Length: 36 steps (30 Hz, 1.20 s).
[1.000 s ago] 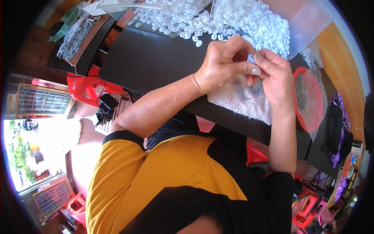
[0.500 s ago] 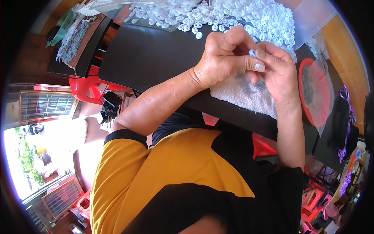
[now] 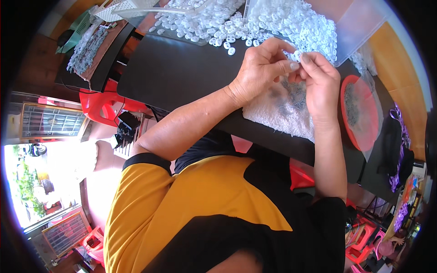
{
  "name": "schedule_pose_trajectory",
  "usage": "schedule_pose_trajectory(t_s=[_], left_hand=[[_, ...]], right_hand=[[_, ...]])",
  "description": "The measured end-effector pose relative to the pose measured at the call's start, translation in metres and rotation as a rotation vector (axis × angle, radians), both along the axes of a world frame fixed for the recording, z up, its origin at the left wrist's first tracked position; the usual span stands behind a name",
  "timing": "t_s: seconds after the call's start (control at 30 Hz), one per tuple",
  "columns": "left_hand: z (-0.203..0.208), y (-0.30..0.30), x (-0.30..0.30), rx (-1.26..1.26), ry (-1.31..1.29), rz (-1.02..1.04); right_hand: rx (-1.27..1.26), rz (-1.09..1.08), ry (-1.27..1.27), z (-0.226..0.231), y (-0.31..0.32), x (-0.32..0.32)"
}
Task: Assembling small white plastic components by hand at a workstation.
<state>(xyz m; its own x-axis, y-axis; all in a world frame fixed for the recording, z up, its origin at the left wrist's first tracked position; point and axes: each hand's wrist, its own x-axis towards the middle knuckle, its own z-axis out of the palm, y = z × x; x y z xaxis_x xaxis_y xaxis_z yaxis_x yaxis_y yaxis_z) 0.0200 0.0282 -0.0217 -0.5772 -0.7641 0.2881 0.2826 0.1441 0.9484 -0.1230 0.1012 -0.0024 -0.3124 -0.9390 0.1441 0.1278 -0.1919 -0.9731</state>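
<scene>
My left hand [image 3: 261,68] and my right hand [image 3: 322,84] meet above the far right part of the dark table. Both are closed in a pinch around a small white plastic oval piece [image 3: 297,55], which shows between the fingertips and is partly hidden by them. Under the hands lies a pale towel [image 3: 277,113] with many tiny thin grey pieces [image 3: 296,98] scattered on it; they are too small to name. Just beyond spreads a big heap of white oval pieces with two holes [image 3: 291,27]. One loose oval piece [image 3: 231,51] lies nearer on the tabletop.
A red round tray [image 3: 344,107] with grey bits and clear plastic sheeting stands to the right. Clear plastic bins [image 3: 359,32] edge the heap. At the left are a red stool [image 3: 98,107] and a side table with a grey bundle [image 3: 86,57]. Purple cord [image 3: 396,150] hangs at the far right.
Both hands have shifted slightly down, and the fingers have turned a little around the small piece. More of its white surface shows now. The whole view has moved slightly.
</scene>
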Motion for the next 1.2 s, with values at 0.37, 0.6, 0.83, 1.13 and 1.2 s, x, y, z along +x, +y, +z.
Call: schedule_pose_trajectory(t_s=[0.37,0.6,0.83,1.13,1.2], left_hand=[[0.008,-0.006,0.008,0.037,-0.155,0.010],[0.006,-0.005,0.006,0.049,-0.221,-0.021],[0.006,-0.007,0.009,0.012,-0.236,-0.050],[0.005,-0.013,0.006,0.124,-0.246,-0.025],[0.008,-0.013,0.007,0.125,-0.285,-0.018]], right_hand=[[0.100,0.006,0.219,0.010,0.003,0.001],[0.058,-0.077,0.458,0.005,-0.001,0.002],[0.081,-0.071,0.435,0.002,-0.001,0.003],[-0.082,-0.181,1.120,-0.017,-0.012,-0.016],[-0.079,-0.136,1.353,-0.017,-0.013,-0.016]])
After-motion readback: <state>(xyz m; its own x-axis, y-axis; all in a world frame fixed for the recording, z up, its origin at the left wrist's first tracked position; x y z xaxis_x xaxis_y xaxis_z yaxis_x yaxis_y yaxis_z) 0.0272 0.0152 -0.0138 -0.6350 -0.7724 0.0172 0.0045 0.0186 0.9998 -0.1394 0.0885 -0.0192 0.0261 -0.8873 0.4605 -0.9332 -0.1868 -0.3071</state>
